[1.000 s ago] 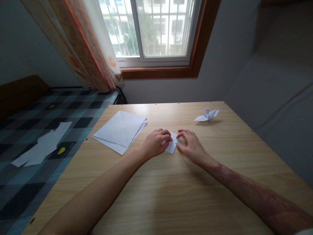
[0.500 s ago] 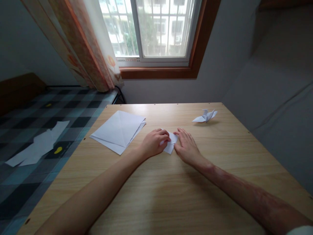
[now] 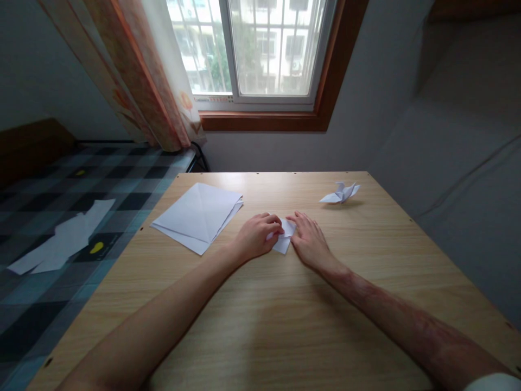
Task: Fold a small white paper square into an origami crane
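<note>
A small white folded paper (image 3: 288,229) lies on the wooden table between my two hands. My left hand (image 3: 258,234) has its fingers curled in a pinch on the paper's left part, covering that side. Flat beside the right edge rests my right hand (image 3: 311,239), its fingers stretched out and the fingertips touching the paper. The exact fold under the left fingers is hidden.
A stack of square white paper sheets (image 3: 199,214) lies on the table (image 3: 260,315) to the left. At the back right stands a folded paper crane (image 3: 341,193). Paper scraps (image 3: 67,239) lie on the checkered bed (image 3: 28,304) beyond the table's left edge.
Almost nothing differs. My right fingertips have shifted slightly at the paper's right edge, and the view has moved a little.
</note>
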Action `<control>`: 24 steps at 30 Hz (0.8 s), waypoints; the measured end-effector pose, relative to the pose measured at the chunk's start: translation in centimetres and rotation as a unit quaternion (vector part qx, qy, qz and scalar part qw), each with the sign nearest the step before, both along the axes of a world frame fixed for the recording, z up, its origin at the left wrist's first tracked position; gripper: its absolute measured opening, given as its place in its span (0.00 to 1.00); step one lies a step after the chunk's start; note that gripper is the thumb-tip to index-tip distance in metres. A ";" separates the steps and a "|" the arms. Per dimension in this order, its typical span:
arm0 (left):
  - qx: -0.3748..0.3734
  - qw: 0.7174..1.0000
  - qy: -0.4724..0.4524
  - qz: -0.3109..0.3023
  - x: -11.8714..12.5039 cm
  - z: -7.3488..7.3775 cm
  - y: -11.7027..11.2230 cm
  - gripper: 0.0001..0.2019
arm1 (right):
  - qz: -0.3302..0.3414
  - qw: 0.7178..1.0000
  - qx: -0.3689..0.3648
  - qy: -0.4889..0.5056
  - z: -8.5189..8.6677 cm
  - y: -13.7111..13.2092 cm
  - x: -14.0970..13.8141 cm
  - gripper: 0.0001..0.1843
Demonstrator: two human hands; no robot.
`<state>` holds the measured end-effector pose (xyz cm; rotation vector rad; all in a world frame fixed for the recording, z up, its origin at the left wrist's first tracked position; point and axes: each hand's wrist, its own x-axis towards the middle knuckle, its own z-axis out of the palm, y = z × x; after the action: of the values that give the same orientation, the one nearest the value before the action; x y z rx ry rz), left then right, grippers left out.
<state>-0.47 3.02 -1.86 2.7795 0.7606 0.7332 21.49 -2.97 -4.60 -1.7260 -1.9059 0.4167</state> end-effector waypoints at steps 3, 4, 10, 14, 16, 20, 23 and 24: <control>0.001 1.000 0.008 -0.001 0.0 0.1 -0.1 0.11 | -0.002 1.000 -0.001 0.000 -0.2 -0.1 0.0 0.30; 0.002 1.000 0.011 0.000 0.0 0.2 -0.1 0.11 | -0.001 1.000 0.000 0.001 -0.2 -0.1 0.0 0.30; 0.032 0.999 0.043 -0.005 0.0 0.6 -0.4 0.12 | 0.004 1.000 0.020 0.013 -0.6 -0.2 0.3 0.29; 0.068 0.994 0.081 -0.017 0.0 0.9 -0.5 0.14 | 0.009 0.999 0.028 0.017 -0.9 -0.2 0.3 0.28; 0.084 0.990 0.105 -0.037 -0.1 0.9 -0.5 0.15 | 0.010 0.999 0.030 0.018 -0.9 -0.2 0.3 0.28; 0.093 0.985 0.130 -0.062 -0.2 0.7 -0.5 0.16 | 0.011 0.999 0.030 0.011 -0.8 -0.1 0.4 0.28; 0.080 0.988 0.121 -0.060 -0.2 0.3 -0.3 0.17 | 0.014 1.000 0.026 0.008 -0.8 -0.1 0.5 0.28; 0.075 0.988 0.117 -0.060 -0.2 0.2 -0.2 0.18 | 0.016 1.000 0.025 0.009 -0.8 -0.1 0.6 0.28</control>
<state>-0.66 2.80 -1.69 3.0546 0.5897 0.4656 22.07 -3.11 -5.41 -1.6559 -1.9181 0.3911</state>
